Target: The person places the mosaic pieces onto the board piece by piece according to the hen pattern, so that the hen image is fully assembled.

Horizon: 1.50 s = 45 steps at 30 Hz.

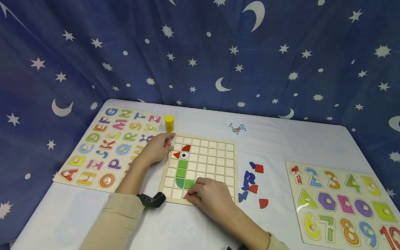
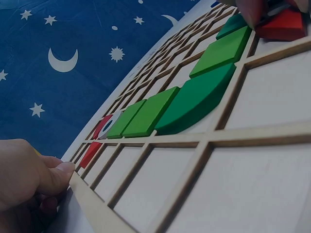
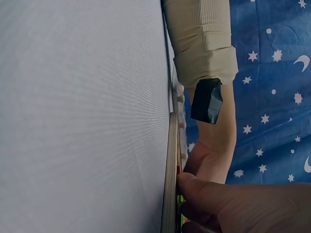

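A wooden grid board (image 1: 202, 134) lies on the table. On its left columns stand a red quarter-round piece (image 1: 186, 148), a red triangle (image 1: 177, 154), a white tile with an eye (image 1: 184, 155), green squares (image 1: 182, 173) and a dark green rounded piece (image 1: 180, 183). My left hand (image 1: 156, 149) grips the board's far left edge, thumb on the rim. Low on the board, my right hand (image 1: 213, 197) pinches a red piece (image 2: 282, 25) just below the green row. The fingers cover part of that piece, so its full shape is hidden.
Right of the board lie several blue pieces (image 1: 246, 180) and red pieces (image 1: 259, 168). A pattern card (image 1: 237, 127) and a yellow cylinder (image 1: 169, 123) stand beyond. A letter puzzle (image 1: 97, 137) lies left; a number puzzle (image 1: 345, 208) lies right.
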Each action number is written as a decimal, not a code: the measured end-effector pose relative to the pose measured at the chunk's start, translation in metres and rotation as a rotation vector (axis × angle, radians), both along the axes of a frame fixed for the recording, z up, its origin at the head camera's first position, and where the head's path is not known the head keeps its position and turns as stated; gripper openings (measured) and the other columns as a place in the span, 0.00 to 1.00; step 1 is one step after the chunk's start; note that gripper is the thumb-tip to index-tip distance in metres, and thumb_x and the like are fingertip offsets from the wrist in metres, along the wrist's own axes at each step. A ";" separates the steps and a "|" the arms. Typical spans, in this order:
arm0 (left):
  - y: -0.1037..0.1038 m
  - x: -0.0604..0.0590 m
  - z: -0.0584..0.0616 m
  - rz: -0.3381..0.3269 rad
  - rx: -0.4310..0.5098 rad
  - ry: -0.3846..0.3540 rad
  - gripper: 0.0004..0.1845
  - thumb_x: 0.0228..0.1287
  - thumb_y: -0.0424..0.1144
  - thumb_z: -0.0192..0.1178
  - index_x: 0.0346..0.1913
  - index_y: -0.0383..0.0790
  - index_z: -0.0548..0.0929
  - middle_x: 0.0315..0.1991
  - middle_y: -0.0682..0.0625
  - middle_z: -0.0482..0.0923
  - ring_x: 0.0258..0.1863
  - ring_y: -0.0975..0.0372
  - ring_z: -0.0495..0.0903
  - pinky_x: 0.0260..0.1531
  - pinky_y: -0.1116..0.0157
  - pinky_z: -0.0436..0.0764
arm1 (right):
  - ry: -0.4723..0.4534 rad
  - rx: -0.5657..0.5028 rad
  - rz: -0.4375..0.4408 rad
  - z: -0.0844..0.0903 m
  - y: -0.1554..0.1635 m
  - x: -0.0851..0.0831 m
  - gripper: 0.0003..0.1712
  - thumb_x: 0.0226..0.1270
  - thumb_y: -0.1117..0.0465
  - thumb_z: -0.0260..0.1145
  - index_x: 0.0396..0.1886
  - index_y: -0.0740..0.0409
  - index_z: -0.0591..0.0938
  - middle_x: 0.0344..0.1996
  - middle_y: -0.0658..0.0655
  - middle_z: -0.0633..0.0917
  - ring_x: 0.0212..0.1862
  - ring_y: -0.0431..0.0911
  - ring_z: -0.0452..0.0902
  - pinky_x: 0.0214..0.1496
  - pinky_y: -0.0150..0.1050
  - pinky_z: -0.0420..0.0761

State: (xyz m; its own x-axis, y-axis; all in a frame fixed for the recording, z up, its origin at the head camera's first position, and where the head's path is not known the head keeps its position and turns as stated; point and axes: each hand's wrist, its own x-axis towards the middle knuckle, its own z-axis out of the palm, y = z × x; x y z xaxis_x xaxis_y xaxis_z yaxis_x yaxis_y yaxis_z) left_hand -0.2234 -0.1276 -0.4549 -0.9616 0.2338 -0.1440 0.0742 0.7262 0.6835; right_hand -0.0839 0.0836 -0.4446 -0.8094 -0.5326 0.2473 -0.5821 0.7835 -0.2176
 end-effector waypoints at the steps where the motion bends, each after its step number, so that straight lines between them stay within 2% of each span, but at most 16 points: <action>1: 0.000 0.000 0.000 -0.004 -0.001 0.003 0.27 0.65 0.34 0.57 0.67 0.41 0.68 0.35 0.49 0.71 0.37 0.58 0.70 0.42 0.62 0.67 | -0.005 -0.004 -0.007 0.000 0.000 0.000 0.09 0.56 0.45 0.70 0.28 0.42 0.88 0.26 0.38 0.83 0.28 0.32 0.77 0.25 0.29 0.72; 9: 0.004 0.000 0.004 -0.018 -0.002 0.016 0.27 0.65 0.34 0.57 0.67 0.41 0.68 0.35 0.48 0.70 0.37 0.58 0.70 0.42 0.61 0.67 | -0.035 -0.014 -0.041 0.001 0.002 0.000 0.09 0.55 0.43 0.70 0.29 0.41 0.87 0.26 0.37 0.83 0.26 0.31 0.75 0.25 0.28 0.70; 18: 0.003 0.000 0.003 -0.019 -0.010 0.016 0.27 0.66 0.34 0.56 0.68 0.41 0.68 0.35 0.49 0.70 0.37 0.58 0.70 0.42 0.62 0.67 | -0.034 0.001 -0.048 0.002 0.002 0.000 0.09 0.57 0.43 0.69 0.29 0.41 0.87 0.25 0.37 0.82 0.27 0.32 0.76 0.24 0.29 0.71; 23: 0.002 0.000 0.002 -0.024 -0.009 0.013 0.27 0.66 0.34 0.56 0.68 0.41 0.68 0.35 0.49 0.70 0.36 0.58 0.70 0.42 0.62 0.67 | -0.058 0.038 -0.063 0.010 0.007 -0.002 0.09 0.57 0.44 0.69 0.30 0.41 0.87 0.27 0.39 0.83 0.27 0.33 0.75 0.25 0.31 0.72; 26: 0.001 0.000 0.002 -0.020 -0.008 0.007 0.27 0.66 0.34 0.56 0.68 0.41 0.67 0.35 0.49 0.70 0.36 0.58 0.70 0.42 0.62 0.67 | -0.078 0.075 -0.102 0.018 0.015 -0.005 0.10 0.56 0.45 0.70 0.32 0.43 0.87 0.27 0.40 0.82 0.26 0.34 0.73 0.25 0.31 0.71; 31: 0.001 0.001 0.003 -0.005 -0.007 -0.007 0.27 0.65 0.34 0.57 0.68 0.42 0.68 0.35 0.49 0.70 0.36 0.58 0.70 0.42 0.62 0.67 | -0.170 0.121 -0.220 0.034 0.036 -0.014 0.11 0.56 0.47 0.70 0.37 0.44 0.86 0.26 0.41 0.80 0.26 0.35 0.70 0.25 0.31 0.69; 35: 0.003 0.000 0.005 -0.002 0.002 -0.006 0.27 0.65 0.34 0.57 0.68 0.42 0.68 0.35 0.49 0.70 0.36 0.58 0.69 0.42 0.62 0.67 | -0.253 0.141 -0.280 0.045 0.064 -0.024 0.15 0.57 0.48 0.69 0.42 0.47 0.85 0.28 0.43 0.82 0.28 0.36 0.72 0.27 0.33 0.70; 39: 0.004 0.000 0.004 -0.007 0.008 -0.007 0.27 0.65 0.34 0.57 0.68 0.42 0.68 0.35 0.49 0.70 0.35 0.58 0.69 0.40 0.62 0.67 | -0.408 0.184 -0.321 0.052 0.099 -0.034 0.17 0.57 0.49 0.70 0.45 0.49 0.83 0.29 0.45 0.82 0.28 0.39 0.73 0.29 0.36 0.73; 42: 0.004 0.001 0.002 -0.003 0.008 -0.009 0.27 0.65 0.34 0.57 0.67 0.42 0.68 0.35 0.49 0.71 0.35 0.58 0.69 0.40 0.62 0.67 | -0.520 0.191 -0.350 0.054 0.125 -0.041 0.16 0.56 0.52 0.71 0.43 0.51 0.83 0.29 0.47 0.82 0.29 0.41 0.73 0.31 0.37 0.74; 45: 0.002 0.004 0.001 0.007 0.001 -0.011 0.27 0.65 0.34 0.57 0.67 0.42 0.68 0.36 0.49 0.71 0.35 0.59 0.69 0.39 0.63 0.67 | -0.580 0.160 -0.375 0.053 0.147 -0.046 0.13 0.56 0.55 0.72 0.40 0.52 0.83 0.30 0.50 0.82 0.31 0.43 0.73 0.33 0.37 0.76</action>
State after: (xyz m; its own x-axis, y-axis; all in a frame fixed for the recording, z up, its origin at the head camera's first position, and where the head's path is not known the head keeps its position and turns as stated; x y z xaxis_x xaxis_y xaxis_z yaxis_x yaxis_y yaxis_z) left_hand -0.2192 -0.1261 -0.4536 -0.9615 0.2274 -0.1544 0.0617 0.7260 0.6849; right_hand -0.1301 0.2305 -0.3918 -0.9226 -0.1863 -0.3377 -0.0920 0.9566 -0.2763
